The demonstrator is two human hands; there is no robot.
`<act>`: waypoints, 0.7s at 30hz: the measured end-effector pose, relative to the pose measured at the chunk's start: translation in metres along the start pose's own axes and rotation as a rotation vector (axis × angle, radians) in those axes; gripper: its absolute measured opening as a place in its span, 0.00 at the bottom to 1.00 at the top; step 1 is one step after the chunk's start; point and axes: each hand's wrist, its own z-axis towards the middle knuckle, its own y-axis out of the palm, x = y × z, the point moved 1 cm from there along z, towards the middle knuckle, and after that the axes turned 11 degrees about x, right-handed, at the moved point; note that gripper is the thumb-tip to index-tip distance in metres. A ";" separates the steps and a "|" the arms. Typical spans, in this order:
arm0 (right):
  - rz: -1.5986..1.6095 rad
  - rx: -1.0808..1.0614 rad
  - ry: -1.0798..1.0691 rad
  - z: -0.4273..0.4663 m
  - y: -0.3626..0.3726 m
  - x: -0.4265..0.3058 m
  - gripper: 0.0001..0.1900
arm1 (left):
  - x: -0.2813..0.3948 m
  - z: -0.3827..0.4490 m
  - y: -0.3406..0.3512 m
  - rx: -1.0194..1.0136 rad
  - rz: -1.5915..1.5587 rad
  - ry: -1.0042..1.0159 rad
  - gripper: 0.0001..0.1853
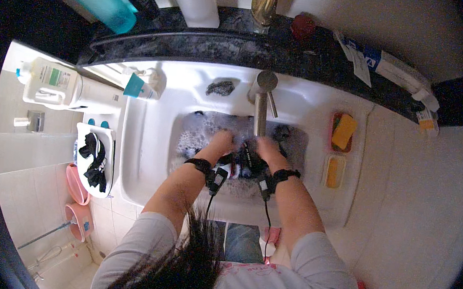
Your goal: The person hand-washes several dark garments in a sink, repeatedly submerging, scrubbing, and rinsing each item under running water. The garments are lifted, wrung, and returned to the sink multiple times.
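Note:
Both my hands are in the basin of a white sink [136, 168], at the surface of soapy water [199, 130]. A dark wet cloth [249, 157] with small light marks lies between them. My left hand [224, 143] is blurred, its fingers curled at the cloth's left side. My right hand [268, 149], blurred too, is at the cloth's upper right, just below the metal faucet's spout [260, 118]. The hands' exact hold on the cloth is hard to see. More dark fabric [282, 132] lies in the water at the right. Both wrists wear black straps with small cabled devices.
A yellow sponge [345, 132] in a red dish and a yellow bar [332, 172] in a clear dish sit on the right rim. Bottles and a teal-capped tube [138, 87] stand at left. Black fabric [96, 164] lies on a white toilet lid. A black ledge [182, 48] runs behind.

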 end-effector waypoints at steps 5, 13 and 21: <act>-0.171 0.427 -0.424 -0.044 0.008 -0.002 0.46 | 0.017 -0.065 -0.036 0.334 0.110 0.201 0.32; -0.415 0.493 -0.264 -0.128 0.016 -0.012 0.41 | 0.026 -0.146 -0.045 0.312 0.053 0.106 0.42; -0.369 0.510 -0.271 -0.102 0.014 0.009 0.36 | 0.007 -0.151 -0.019 0.338 0.133 0.070 0.42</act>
